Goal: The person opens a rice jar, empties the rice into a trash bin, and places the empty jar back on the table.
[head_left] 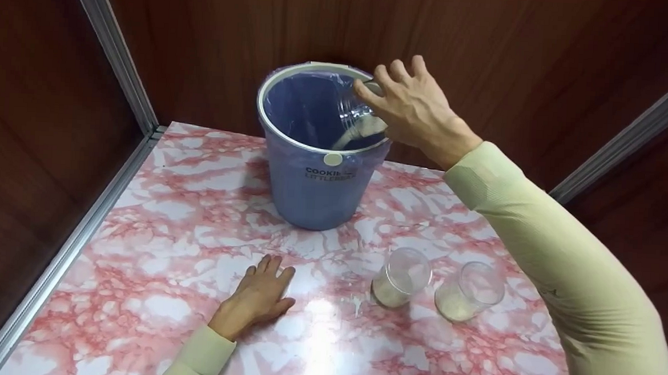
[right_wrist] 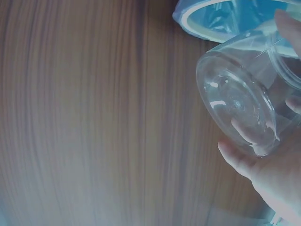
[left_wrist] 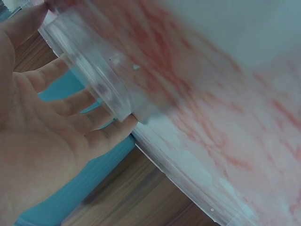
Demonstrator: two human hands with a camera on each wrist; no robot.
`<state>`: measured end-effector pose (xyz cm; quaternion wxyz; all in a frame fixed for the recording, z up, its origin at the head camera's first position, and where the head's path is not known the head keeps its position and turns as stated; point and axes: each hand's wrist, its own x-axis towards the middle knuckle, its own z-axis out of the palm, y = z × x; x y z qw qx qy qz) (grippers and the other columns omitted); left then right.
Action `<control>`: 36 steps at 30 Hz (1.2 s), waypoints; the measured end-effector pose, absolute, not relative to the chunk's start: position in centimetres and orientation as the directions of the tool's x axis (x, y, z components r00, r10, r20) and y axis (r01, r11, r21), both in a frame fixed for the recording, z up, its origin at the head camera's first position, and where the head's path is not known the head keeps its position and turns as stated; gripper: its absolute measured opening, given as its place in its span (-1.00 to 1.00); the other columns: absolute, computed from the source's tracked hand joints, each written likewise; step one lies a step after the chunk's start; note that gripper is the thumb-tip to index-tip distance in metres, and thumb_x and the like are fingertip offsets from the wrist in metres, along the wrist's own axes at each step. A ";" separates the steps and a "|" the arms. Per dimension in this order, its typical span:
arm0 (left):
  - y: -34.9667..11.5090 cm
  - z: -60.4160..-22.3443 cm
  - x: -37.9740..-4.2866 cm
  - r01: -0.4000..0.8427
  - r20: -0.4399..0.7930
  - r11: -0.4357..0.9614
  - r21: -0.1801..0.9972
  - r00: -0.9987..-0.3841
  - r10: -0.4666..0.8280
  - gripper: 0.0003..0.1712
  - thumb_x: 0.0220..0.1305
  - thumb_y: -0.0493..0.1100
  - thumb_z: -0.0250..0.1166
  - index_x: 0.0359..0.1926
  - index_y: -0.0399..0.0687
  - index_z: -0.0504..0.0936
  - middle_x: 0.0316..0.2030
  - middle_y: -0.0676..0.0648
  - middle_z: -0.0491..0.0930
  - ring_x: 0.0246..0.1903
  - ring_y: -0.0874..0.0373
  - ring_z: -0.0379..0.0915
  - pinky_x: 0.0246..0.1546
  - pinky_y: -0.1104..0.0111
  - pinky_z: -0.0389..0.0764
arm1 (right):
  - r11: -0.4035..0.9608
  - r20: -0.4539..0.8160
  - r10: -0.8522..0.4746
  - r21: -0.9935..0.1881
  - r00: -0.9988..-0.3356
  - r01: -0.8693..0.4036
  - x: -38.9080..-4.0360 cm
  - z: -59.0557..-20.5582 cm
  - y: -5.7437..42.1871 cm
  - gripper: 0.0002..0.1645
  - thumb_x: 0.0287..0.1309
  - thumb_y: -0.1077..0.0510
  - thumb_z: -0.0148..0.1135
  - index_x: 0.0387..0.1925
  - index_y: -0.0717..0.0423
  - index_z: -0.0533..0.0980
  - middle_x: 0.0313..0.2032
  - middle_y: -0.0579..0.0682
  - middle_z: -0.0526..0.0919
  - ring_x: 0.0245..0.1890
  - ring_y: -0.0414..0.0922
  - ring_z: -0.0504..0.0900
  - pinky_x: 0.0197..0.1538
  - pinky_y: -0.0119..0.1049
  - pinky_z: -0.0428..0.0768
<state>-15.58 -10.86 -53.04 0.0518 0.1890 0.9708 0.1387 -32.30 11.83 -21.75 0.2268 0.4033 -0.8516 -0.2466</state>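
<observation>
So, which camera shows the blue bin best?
The head view: it shows the bin almost whole, with its rim, liner and lettering. The right wrist view catches only part of the rim and liner. The left wrist view shows a blue-green surface behind the fingers, possibly the bin.

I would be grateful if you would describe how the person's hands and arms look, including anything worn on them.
The left hand and right hand wear no gloves. The left sleeve and right sleeve are pale yellow-green, with snug cuffs. The right one bears a small dark mark, too small to read.
</observation>
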 end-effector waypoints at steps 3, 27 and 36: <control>-10.9 -53.1 -15.6 0.356 -0.037 0.890 0.283 -0.924 0.381 -0.36 0.13 0.13 0.25 0.17 -0.04 0.34 0.23 -0.35 0.20 0.24 -0.35 0.06 0.04 -0.16 0.27 | 0.541 0.160 -0.797 0.617 -0.583 -0.571 -32.2 -21.6 11.4 -0.24 0.00 0.14 0.18 0.27 -0.07 0.16 0.04 0.29 0.36 0.01 0.27 0.33 0.07 0.23 0.22; -9.9 -53.1 -15.7 0.415 0.011 0.877 0.243 -0.905 0.425 -0.35 0.10 0.14 0.26 0.16 -0.04 0.37 0.17 -0.36 0.24 0.19 -0.35 0.13 -0.04 -0.15 0.32 | 0.233 0.016 -0.901 0.861 -0.433 -0.453 -31.6 -23.2 9.9 -0.23 0.07 0.13 0.22 0.29 -0.23 0.14 0.27 0.22 0.20 0.29 0.30 0.06 0.19 0.31 0.06; -9.1 -53.0 -15.9 0.440 0.013 0.864 0.247 -0.893 0.451 -0.36 0.10 0.15 0.26 0.15 -0.02 0.37 0.18 -0.34 0.23 0.20 -0.33 0.12 -0.02 -0.14 0.30 | 0.279 0.044 -0.881 0.852 -0.470 -0.443 -31.5 -22.9 11.9 -0.17 0.09 0.19 0.20 0.34 -0.23 0.07 0.30 0.24 0.16 0.31 0.30 0.04 0.22 0.33 0.02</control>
